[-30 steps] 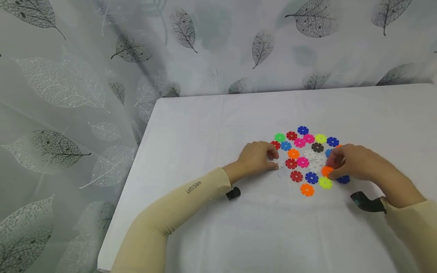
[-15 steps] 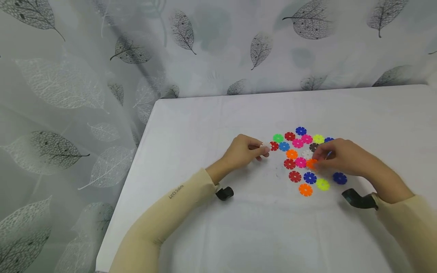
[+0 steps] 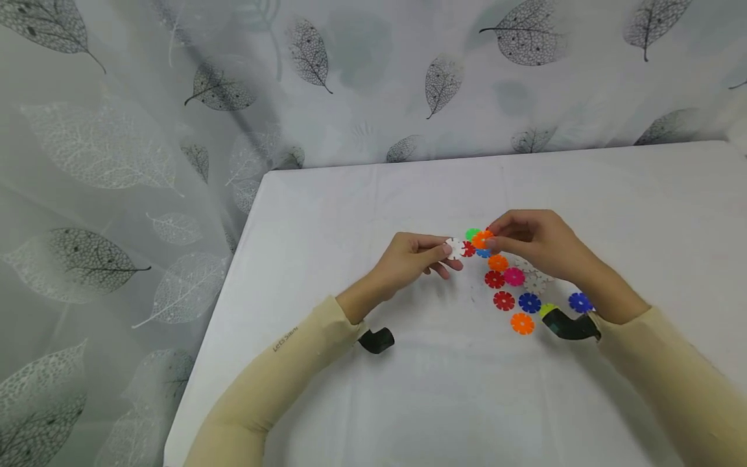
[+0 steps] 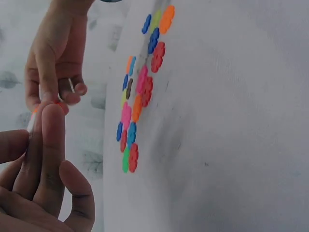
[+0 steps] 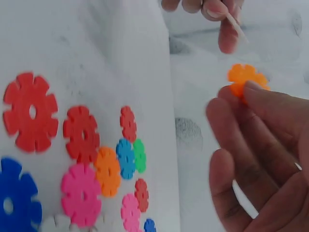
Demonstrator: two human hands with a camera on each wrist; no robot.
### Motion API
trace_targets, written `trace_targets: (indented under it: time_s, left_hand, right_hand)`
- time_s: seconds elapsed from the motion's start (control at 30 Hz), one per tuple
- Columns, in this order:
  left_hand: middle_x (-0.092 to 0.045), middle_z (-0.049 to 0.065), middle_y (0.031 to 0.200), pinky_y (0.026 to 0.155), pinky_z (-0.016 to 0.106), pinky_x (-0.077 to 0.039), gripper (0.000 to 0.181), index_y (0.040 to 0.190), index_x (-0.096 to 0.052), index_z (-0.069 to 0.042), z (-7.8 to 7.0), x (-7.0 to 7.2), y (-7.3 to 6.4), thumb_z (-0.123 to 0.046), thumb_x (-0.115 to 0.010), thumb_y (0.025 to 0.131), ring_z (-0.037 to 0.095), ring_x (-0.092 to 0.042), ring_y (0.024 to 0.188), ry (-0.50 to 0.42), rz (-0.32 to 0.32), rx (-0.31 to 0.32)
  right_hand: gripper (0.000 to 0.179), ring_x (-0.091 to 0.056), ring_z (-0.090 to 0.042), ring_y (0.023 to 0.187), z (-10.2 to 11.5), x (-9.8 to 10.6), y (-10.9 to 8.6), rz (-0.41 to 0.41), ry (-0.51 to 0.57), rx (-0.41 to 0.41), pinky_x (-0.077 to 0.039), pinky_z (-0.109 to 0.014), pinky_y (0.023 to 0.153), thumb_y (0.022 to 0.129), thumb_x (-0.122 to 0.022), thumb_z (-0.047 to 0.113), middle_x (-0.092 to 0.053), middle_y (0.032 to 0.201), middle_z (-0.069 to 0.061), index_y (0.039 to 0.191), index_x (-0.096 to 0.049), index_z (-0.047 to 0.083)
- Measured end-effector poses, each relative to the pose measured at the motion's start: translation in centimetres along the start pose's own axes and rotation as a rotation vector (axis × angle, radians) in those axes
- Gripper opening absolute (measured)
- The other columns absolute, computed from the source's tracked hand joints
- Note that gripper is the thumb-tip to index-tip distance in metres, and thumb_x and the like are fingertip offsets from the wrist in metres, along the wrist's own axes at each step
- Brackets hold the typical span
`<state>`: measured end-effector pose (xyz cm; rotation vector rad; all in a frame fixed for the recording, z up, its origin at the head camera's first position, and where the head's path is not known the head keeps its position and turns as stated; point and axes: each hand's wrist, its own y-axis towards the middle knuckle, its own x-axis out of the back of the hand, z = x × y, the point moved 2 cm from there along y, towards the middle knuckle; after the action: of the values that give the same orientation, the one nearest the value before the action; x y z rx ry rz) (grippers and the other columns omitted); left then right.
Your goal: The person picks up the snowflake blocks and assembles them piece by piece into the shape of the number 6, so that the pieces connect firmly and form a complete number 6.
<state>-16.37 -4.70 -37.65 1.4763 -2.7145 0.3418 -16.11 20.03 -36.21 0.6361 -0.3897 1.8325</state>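
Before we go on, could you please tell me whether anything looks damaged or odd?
Small dark marks stand out against the white tablecloth, near two red notched discs; the held white notched disc and orange notched disc show no visible damage.

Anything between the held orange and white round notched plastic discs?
Nothing visible: open air separates the orange disc from the white disc. The red notched plastic disc seen between them from above lies on the table.

- White, flat-topped table (image 3: 327, 214)
- Right of centre: a cluster of flat, multicoloured, flower-shaped discs (image 3: 514, 277)
- At its near end: an orange notched disc (image 3: 522, 323)
- Farther right: a blue notched disc (image 3: 580, 302)
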Motion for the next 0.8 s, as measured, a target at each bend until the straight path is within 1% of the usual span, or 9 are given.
trace_targets:
  time_s: [0.1, 0.2, 0.33, 0.4, 0.5, 0.53, 0.63, 0.73, 0.8]
  left_hand:
    - [-0.077, 0.003, 0.096, 0.083, 0.046, -0.050, 0.031, 0.130, -0.069, -0.008, -0.1, -0.2, -0.3, -0.022, -0.062, 0.103, 0.021, -0.074, 0.082, -0.047, -0.004, -0.004]
    - [-0.077, 0.005, 0.096, 0.079, 0.039, -0.049, 0.034, 0.132, -0.068, -0.007, -0.1, -0.4, -0.5, -0.023, -0.061, 0.103, 0.023, -0.073, 0.082, -0.100, -0.006, 0.000]
    - [-0.077, 0.008, 0.096, 0.076, 0.032, -0.047, 0.033, 0.130, -0.070, -0.009, -0.1, -0.7, -0.5, -0.025, -0.060, 0.103, 0.024, -0.072, 0.083, -0.155, -0.016, 0.026]
    - [-0.077, 0.008, 0.095, 0.074, 0.028, -0.047, 0.031, 0.128, -0.072, -0.010, -0.2, -0.7, -0.5, -0.025, -0.060, 0.103, 0.023, -0.072, 0.083, -0.168, -0.016, 0.041]
    - [-0.077, 0.009, 0.094, 0.076, 0.029, -0.049, 0.030, 0.125, -0.073, -0.008, -0.3, -0.8, -0.5, -0.024, -0.061, 0.103, 0.022, -0.073, 0.082, -0.185, -0.013, 0.047]
    - [-0.077, 0.009, 0.094, 0.078, 0.032, -0.050, 0.031, 0.126, -0.072, -0.007, -0.3, -0.7, -0.5, -0.024, -0.061, 0.103, 0.021, -0.073, 0.082, -0.189, -0.010, 0.047]
    - [-0.077, 0.009, 0.094, 0.087, 0.042, -0.053, 0.032, 0.128, -0.070, -0.004, -0.3, -0.8, -0.7, -0.023, -0.062, 0.102, 0.020, -0.073, 0.081, -0.198, -0.002, 0.048]
    - [-0.077, 0.010, 0.094, 0.096, 0.053, -0.050, 0.032, 0.128, -0.070, -0.004, -0.3, -0.8, -0.8, -0.021, -0.062, 0.102, 0.021, -0.074, 0.080, -0.217, -0.004, 0.045]
    - [-0.077, 0.011, 0.095, 0.097, 0.055, -0.049, 0.030, 0.127, -0.071, -0.005, -0.2, -0.9, -0.9, -0.020, -0.063, 0.102, 0.021, -0.074, 0.082, -0.226, -0.012, 0.040]
  right_hand:
    - [0.021, -0.073, -0.013, 0.089, 0.4, -0.5, 0.3, -0.058, 0.065, 0.025, -0.055, -0.018, 0.077, 0.094, -0.075, 0.015, -0.074, 0.098, -0.006, 0.113, -0.071, 0.008]
    - [0.020, -0.073, -0.010, 0.086, 0.5, -0.7, 0.3, -0.093, 0.115, 0.057, -0.056, -0.020, 0.076, 0.094, -0.074, 0.011, -0.075, 0.098, -0.008, 0.113, -0.070, 0.006]
    - [0.019, -0.073, -0.011, 0.085, 0.9, -0.8, 0.1, -0.112, 0.159, 0.103, -0.057, -0.020, 0.075, 0.094, -0.073, 0.009, -0.075, 0.097, -0.007, 0.112, -0.071, 0.004]
    - [0.019, -0.073, -0.012, 0.085, 1.1, -0.8, 0.1, -0.112, 0.181, 0.130, -0.057, -0.020, 0.076, 0.094, -0.072, 0.006, -0.075, 0.097, -0.008, 0.112, -0.071, 0.003]
    - [0.019, -0.073, -0.012, 0.085, 1.4, -0.9, 0.0, -0.116, 0.209, 0.165, -0.057, -0.021, 0.076, 0.094, -0.071, 0.003, -0.075, 0.097, -0.007, 0.113, -0.070, 0.002]
    - [0.019, -0.073, -0.013, 0.085, 1.4, -1.0, 0.0, -0.117, 0.215, 0.173, -0.057, -0.021, 0.077, 0.094, -0.071, 0.002, -0.075, 0.097, -0.008, 0.113, -0.070, 0.001]
    - [0.019, -0.073, -0.014, 0.085, 1.6, -1.4, 0.0, -0.115, 0.224, 0.177, -0.057, -0.022, 0.077, 0.094, -0.071, 0.003, -0.074, 0.096, -0.009, 0.113, -0.070, 0.002]
    - [0.019, -0.073, -0.015, 0.084, 1.7, -1.8, 0.0, -0.112, 0.224, 0.165, -0.057, -0.022, 0.077, 0.094, -0.071, 0.004, -0.074, 0.095, -0.010, 0.113, -0.070, 0.003]
    - [0.018, -0.073, -0.015, 0.083, 1.7, -2.0, 0.0, -0.117, 0.220, 0.166, -0.057, -0.022, 0.078, 0.094, -0.071, 0.003, -0.074, 0.094, -0.012, 0.112, -0.070, 0.003]
